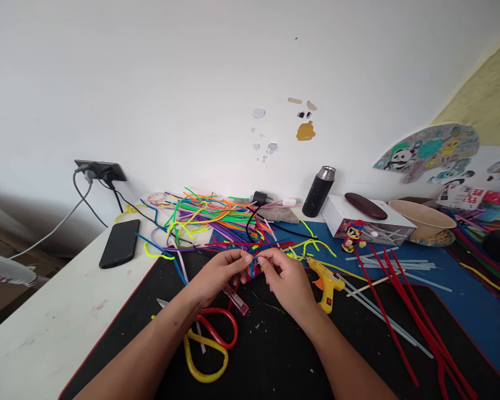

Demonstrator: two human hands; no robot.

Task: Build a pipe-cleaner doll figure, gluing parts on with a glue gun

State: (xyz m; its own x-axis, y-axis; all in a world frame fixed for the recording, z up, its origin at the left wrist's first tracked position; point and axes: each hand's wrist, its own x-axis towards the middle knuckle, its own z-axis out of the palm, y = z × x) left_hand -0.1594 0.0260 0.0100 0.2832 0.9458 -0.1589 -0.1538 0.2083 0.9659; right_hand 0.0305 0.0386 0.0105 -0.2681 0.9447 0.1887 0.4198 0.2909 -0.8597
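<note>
Between my two hands is a small blue pipe cleaner piece, bent or twisted, with some red or pink beside it that I cannot make out. My left hand pinches it from the left with thumb and index finger. From the right, my right hand pinches its other side, fingers curled. Below my left hand lies a pink-red utility knife. Scissors with one red and one yellow handle rest under my left forearm. Right of my right hand lies a yellow glue gun.
Behind my hands spreads a pile of coloured pipe cleaners. A phone lies left. At the back stand a black flask, a small figure and a white box. Red pipe cleaners and glue sticks lie right.
</note>
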